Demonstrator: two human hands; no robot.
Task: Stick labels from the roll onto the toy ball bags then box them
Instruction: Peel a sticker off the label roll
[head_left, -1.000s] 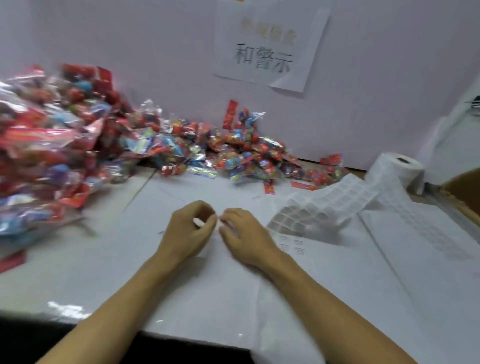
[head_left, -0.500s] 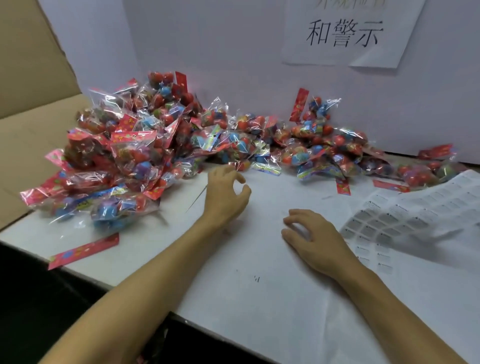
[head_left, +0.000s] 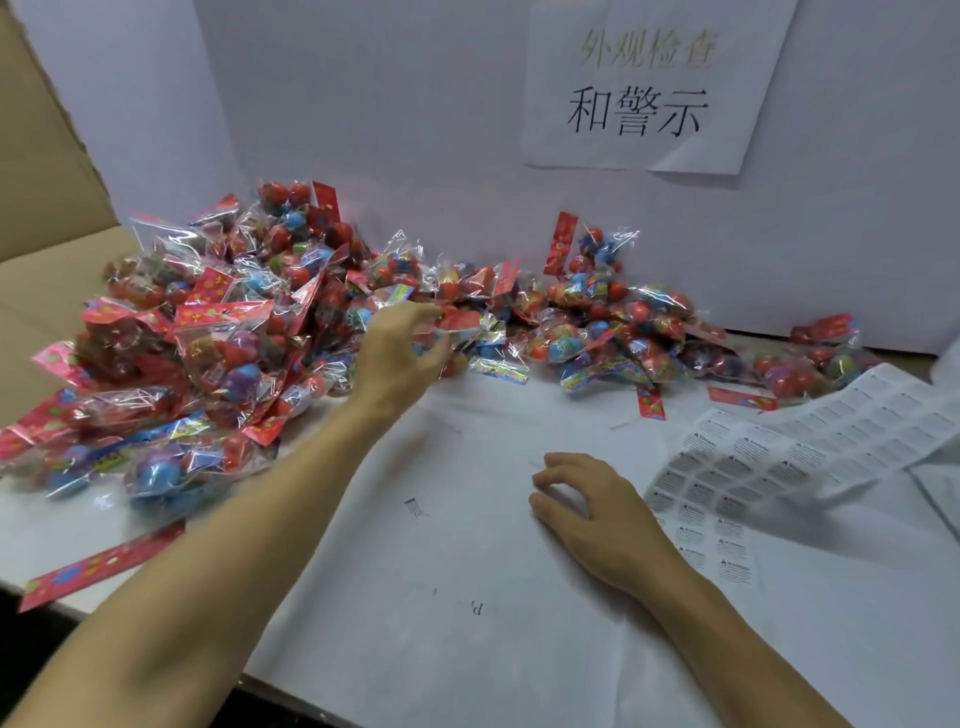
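Left hand (head_left: 402, 348) is extended to the near edge of the pile of toy ball bags (head_left: 249, 332), at about 11 o'clock from frame centre, its fingers curled around the cellophane of one bag (head_left: 457, 327) at the pile's front; whether the grip is fully closed cannot be confirmed, as the film blurs the fingertips. Right hand (head_left: 592, 504) rests on the white table covering (head_left: 467, 649) at about 4 o'clock, fingers loosely bent; whether a peeled label sits under the fingertips cannot be told. The label sheet (head_left: 810, 447) from the roll lies unrolled at 3 o'clock, just beside the right hand, its near end curling up off the table. Risks noted, as judgement: the bags interlock by their crinkled film and red header cards, so pulling one may drag neighbours off the heap and towards the table's near-left edge, where loose bags (head_left: 156, 473) already lie. A label held on a fingertip could fold on itself or stick to the covering. A cardboard box flap (head_left: 47, 171) stands at 10 o'clock; a printed notice (head_left: 644, 88) hangs at 1 o'clock.
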